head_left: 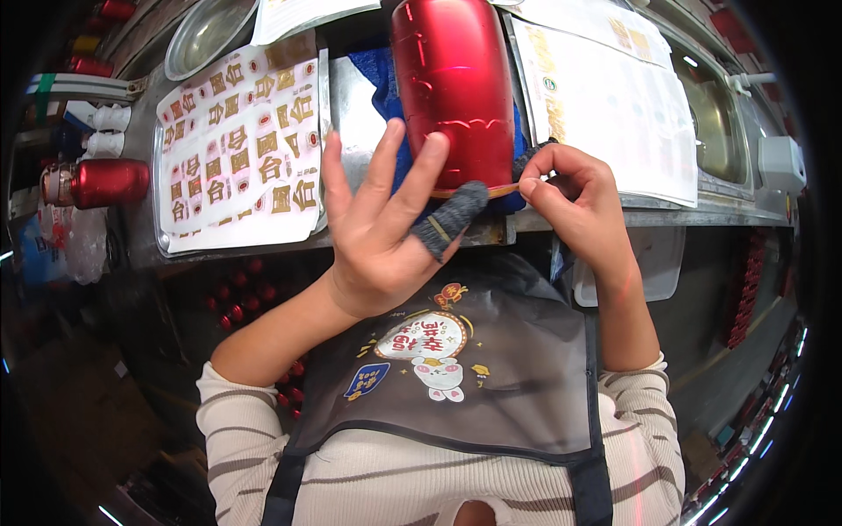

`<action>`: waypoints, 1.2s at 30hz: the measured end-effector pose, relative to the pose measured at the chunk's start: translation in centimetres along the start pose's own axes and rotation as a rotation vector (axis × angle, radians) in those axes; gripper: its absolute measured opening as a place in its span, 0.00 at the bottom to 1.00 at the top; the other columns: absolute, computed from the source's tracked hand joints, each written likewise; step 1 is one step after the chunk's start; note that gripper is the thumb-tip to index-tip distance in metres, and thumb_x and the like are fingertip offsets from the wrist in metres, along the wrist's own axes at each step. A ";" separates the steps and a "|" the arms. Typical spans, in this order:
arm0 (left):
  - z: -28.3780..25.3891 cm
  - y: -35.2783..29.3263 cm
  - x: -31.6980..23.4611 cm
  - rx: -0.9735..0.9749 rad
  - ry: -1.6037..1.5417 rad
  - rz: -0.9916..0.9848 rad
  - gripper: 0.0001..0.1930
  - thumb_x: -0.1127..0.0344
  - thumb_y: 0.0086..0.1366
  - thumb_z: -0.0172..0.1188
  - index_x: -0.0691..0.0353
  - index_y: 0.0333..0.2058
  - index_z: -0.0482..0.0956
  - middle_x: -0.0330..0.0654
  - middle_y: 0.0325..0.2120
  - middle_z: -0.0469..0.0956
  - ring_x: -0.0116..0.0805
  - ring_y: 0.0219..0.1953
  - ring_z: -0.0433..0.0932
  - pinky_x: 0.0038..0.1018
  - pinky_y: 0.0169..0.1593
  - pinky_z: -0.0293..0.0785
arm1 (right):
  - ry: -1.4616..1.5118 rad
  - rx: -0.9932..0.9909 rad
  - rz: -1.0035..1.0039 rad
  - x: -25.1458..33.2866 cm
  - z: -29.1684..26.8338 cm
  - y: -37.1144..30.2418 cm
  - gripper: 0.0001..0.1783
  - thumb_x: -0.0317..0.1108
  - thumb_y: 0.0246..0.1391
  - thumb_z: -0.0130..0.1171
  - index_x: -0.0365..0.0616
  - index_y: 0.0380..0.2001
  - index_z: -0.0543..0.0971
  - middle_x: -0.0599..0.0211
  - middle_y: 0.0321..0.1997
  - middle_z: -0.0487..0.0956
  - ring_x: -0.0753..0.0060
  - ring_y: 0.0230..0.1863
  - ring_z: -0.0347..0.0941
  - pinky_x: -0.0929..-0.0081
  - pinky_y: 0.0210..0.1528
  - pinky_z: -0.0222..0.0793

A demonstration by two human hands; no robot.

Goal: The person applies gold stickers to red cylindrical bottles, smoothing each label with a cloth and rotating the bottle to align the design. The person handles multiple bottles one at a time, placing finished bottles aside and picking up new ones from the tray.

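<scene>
A large glossy red metallic bottle lies on a blue cloth in front of me. Across its near end runs a thin orange-brown band. The thumb and index finger of my right hand are pinched together at the band's right end. My left hand is open, its fingers spread over the bottle's left side. A grey knitted finger cover sits on the left thumb, whose tip rests by the band. Part of the bottle's near end is hidden behind that thumb.
Printed gold-lettered sheets fill a tray on the left; white sheets lie on the right. A metal bowl stands at the back left, and a smaller red bottle is at the far left. A sink basin is at the right.
</scene>
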State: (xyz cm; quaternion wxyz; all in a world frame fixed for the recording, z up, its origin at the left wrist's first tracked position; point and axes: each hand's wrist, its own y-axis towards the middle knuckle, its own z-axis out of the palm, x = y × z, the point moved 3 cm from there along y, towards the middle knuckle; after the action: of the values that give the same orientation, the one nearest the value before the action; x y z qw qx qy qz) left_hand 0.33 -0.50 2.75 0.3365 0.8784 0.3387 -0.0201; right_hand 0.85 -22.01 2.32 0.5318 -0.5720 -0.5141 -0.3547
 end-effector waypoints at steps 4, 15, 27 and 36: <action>0.5 2.0 -0.7 0.027 0.090 0.081 0.19 0.68 0.46 0.70 0.54 0.41 0.86 0.54 0.60 0.72 0.64 0.63 0.67 0.67 0.64 0.47 | 0.028 -0.034 -0.011 -0.4 0.1 0.1 0.03 0.26 0.54 0.59 0.37 0.29 0.78 0.79 0.27 0.74 0.94 0.25 0.63 0.90 0.26 0.57; 0.6 -1.2 1.2 -0.064 -0.221 -0.231 0.30 0.66 0.49 0.76 0.71 0.52 0.78 0.57 0.62 0.69 0.57 0.65 0.67 0.58 0.66 0.52 | -0.090 -0.042 -0.087 0.1 -0.1 -1.0 0.05 0.26 0.51 0.64 0.39 0.28 0.78 0.79 0.29 0.72 0.94 0.25 0.63 0.91 0.26 0.56; 1.1 -3.7 1.3 0.015 -0.194 -0.209 0.19 0.67 0.54 0.73 0.69 0.44 0.82 0.57 0.64 0.66 0.62 0.66 0.64 0.63 0.65 0.50 | 0.158 -0.075 0.014 1.6 0.0 -2.1 0.04 0.26 0.53 0.60 0.40 0.28 0.75 0.83 0.25 0.70 0.96 0.24 0.59 0.91 0.26 0.51; 0.6 -1.5 0.8 0.042 -0.131 -0.091 0.19 0.68 0.52 0.74 0.59 0.45 0.85 0.57 0.65 0.65 0.65 0.64 0.65 0.65 0.64 0.51 | 0.203 -0.071 0.011 0.6 0.1 -1.7 0.04 0.26 0.53 0.59 0.41 0.27 0.74 0.84 0.25 0.69 0.96 0.24 0.58 0.91 0.25 0.50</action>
State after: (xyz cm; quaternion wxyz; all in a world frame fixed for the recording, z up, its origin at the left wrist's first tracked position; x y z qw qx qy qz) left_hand 0.13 0.47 1.19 0.3381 0.8658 0.3550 -0.1001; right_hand -0.67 -21.98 3.31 0.5624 -0.5544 -0.4415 -0.4259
